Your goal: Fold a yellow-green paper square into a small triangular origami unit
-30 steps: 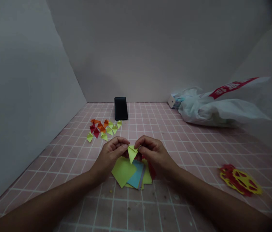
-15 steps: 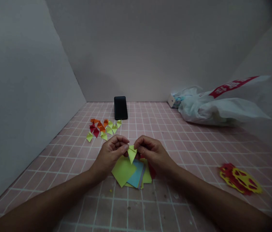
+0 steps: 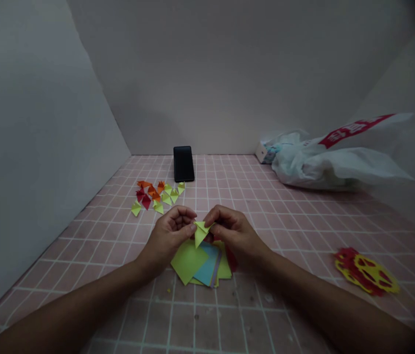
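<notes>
Head camera: a pink bench (image 3: 251, 314) with a white grid spans the scene. On it, far right, lies a white plastic bag (image 3: 310, 169) with red print, beside a small box (image 3: 265, 153). The left hand (image 3: 170, 233) and right hand (image 3: 233, 231) meet near the middle, above loose coloured paper sheets (image 3: 189, 263). Red and yellow cut-outs (image 3: 367, 273) overlap at right; a black phone (image 3: 183, 163) lies toward the back wall (image 3: 222, 113). Small red, orange and yellow folded pieces (image 3: 146, 202) cluster left. Smallest, a pointed yellow folded paper (image 3: 201, 233) hangs tip-down between the hands, each grip pinching one upper corner between thumb and fingers.
</notes>
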`<state>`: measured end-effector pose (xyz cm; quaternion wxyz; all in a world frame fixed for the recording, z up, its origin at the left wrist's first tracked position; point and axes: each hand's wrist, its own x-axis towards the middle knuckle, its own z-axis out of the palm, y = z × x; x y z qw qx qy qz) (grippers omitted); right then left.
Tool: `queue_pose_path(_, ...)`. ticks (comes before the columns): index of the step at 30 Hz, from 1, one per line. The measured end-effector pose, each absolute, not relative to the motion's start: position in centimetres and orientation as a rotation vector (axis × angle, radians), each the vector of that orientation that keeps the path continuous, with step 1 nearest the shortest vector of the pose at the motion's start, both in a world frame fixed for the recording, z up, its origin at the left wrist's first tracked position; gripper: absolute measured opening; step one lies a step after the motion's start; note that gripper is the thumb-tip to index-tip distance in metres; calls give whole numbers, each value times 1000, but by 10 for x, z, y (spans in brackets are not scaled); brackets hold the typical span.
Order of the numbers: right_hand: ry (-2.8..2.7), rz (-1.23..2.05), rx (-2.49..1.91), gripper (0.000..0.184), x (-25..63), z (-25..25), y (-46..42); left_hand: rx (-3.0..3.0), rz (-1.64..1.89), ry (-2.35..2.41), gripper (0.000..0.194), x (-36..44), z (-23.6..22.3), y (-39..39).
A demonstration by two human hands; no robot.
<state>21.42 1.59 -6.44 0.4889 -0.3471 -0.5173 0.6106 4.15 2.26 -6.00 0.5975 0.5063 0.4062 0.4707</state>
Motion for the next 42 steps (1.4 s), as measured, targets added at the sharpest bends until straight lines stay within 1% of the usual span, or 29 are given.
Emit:
queue_pose_path(10, -1382, 1418, -849, 7, 217, -66, 15, 1113, 1053, 902, 21, 41, -64, 21)
queue_pose_path(15, -1368, 1416, -863, 10, 217, -67, 15, 1108, 948, 929, 18, 42, -61, 21)
queue_pose_path(20, -1376, 1416, -873, 9, 216, -67, 15, 1231, 859, 1036, 28, 40, -61, 23)
queue_pose_path(25, -1238, 1479, -890, 10, 213, -65, 18, 1318, 912, 1098, 25, 40, -56, 23)
queue_pose_path(32, -1191, 1594, -830, 6, 215, -68, 20, 1492, 1009, 1181, 21, 39, -57, 24)
queue_pose_path(34, -1160, 1637, -828, 9, 216, -70, 21, 1516, 1035, 1195, 20, 38, -58, 25)
queue_pose_path(38, -1160, 1693, -826, 22, 217, -71, 21, 1534, 1035, 1201, 20, 38, -58, 25)
queue_pose_path(42, -1185, 1700, -892, 23, 215, -69, 19, 1569, 1025, 1180, 20, 40, -56, 22)
